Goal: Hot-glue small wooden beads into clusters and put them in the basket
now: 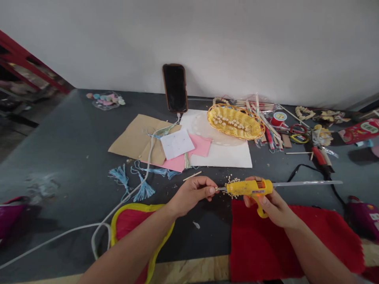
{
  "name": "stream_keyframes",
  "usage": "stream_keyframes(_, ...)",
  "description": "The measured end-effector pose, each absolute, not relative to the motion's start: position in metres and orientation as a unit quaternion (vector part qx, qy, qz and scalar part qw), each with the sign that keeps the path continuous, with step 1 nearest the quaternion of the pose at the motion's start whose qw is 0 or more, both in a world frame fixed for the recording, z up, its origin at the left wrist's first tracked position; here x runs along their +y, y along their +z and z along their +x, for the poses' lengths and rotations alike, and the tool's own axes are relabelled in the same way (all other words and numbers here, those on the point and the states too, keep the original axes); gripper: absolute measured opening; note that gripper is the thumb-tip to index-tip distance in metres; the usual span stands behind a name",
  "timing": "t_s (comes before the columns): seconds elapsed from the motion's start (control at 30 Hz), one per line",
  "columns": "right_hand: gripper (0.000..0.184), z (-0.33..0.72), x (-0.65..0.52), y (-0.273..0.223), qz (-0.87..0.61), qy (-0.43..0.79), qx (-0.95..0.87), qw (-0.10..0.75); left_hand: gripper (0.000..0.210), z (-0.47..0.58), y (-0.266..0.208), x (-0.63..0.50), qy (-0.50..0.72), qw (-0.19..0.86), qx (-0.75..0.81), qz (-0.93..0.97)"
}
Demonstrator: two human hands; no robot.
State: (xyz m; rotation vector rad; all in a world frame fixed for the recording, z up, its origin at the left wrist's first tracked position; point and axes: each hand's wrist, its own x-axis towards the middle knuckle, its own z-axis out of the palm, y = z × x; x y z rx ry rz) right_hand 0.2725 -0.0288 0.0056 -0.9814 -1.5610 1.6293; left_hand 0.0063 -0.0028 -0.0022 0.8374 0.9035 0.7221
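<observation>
Head view | my right hand [275,207] gripped the yellow plastic glue gun [247,187] above the dark grey tabletop [74,146], apparently levelled so its nozzle [222,189] met the tiny pale piece [217,189] pinched in my left hand [195,193] | gun partly hid scattered pale beads [229,180]; white cable [149,157] looped beside my left forearm [142,238]
</observation>
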Motion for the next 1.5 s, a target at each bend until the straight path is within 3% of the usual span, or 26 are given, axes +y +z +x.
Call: stream_keyframes(1.5,0.045,0.2723,-0.0293,0.0067,-0.397,0.611,-0.613,0.305,0.027,0.0075,0.0006,-0.0017,0.326,0.745,0.432,0.389)
